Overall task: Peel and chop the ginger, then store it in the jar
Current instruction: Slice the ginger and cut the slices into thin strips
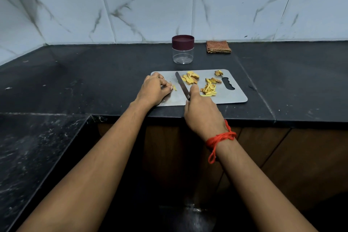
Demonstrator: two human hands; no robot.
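A steel cutting board (231, 96) lies on the black counter. My right hand (201, 111) grips the handle of a knife (181, 85) whose blade points away across the board. My left hand (155, 89) sits on the board's left end, its curled fingertips pinching a small yellow ginger strip (174, 87). Ginger slices (190, 77) lie at the board's back middle. Cut ginger strips (208, 89) are heaped right of the knife, with peels (218, 73) near the board's handle slot. The clear jar (183, 52) with a maroon lid on stands behind the board.
A folded orange checked cloth (218, 46) lies by the tiled wall, right of the jar. The counter's front edge (244, 118) runs just under my right wrist. A lower black counter (37, 147) extends at the left.
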